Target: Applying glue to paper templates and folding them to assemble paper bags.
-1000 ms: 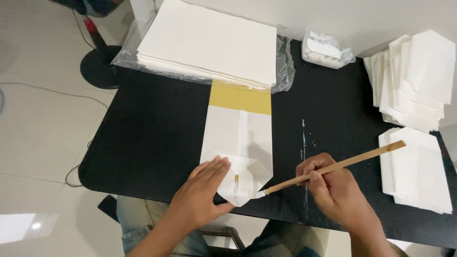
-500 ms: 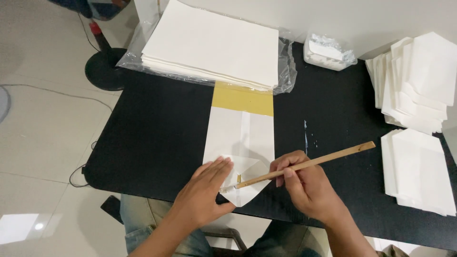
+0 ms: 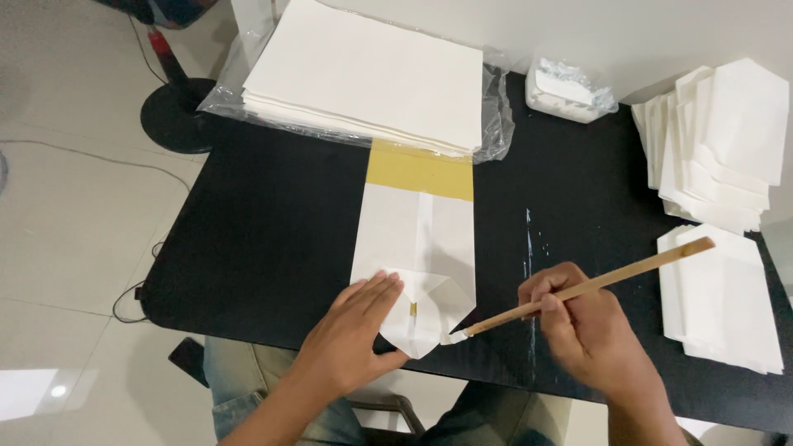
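Observation:
A white paper bag point(image 3: 417, 239) lies flat on the black table point(image 3: 273, 239), its folded pointed bottom toward me and a yellow band at its far end. My left hand point(image 3: 355, 334) presses flat on the left side of the folded bottom. My right hand point(image 3: 578, 326) grips a thin wooden stick point(image 3: 595, 282). The stick's white-smeared tip touches the lower right edge of the fold.
A stack of white sheets point(image 3: 372, 74) on clear plastic sits at the back. A small plastic-wrapped white tub point(image 3: 568, 91) stands behind. Finished white bags point(image 3: 719, 140) are piled at the right, more point(image 3: 723, 301) nearer me. A white smear streak point(image 3: 529, 248) marks the table.
My right hand has drawn the stick back to the right, so its tip moved from the middle of the fold to the fold's lower right edge. The left hand stays pressed on the bag.

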